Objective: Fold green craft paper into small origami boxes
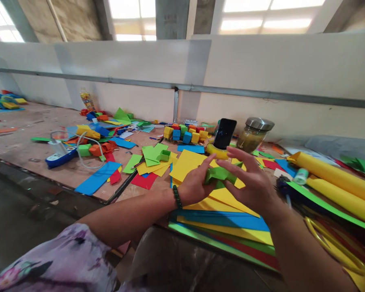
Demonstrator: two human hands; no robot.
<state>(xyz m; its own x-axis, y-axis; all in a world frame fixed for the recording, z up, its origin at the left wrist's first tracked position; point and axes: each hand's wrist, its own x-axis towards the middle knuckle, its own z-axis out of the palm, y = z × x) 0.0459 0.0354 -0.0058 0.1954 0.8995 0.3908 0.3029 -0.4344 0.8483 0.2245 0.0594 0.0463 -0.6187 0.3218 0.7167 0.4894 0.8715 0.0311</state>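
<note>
My left hand holds a folded green paper piece between its thumb and fingers, above the stacked coloured sheets. My right hand is at the right side of the same piece, its fingers spread and curved over it; whether the fingertips press on it is hard to tell. Beneath both hands lie yellow sheets on top of blue, green and red ones. A small open green paper box rests on green and yellow papers to the left of my hands.
Behind my hands are a phone on a yellow stand, a glass jar and several coloured paper cubes. Yellow rolls lie at right. A blue boat-shaped object with a white cable sits at left, near a bottle.
</note>
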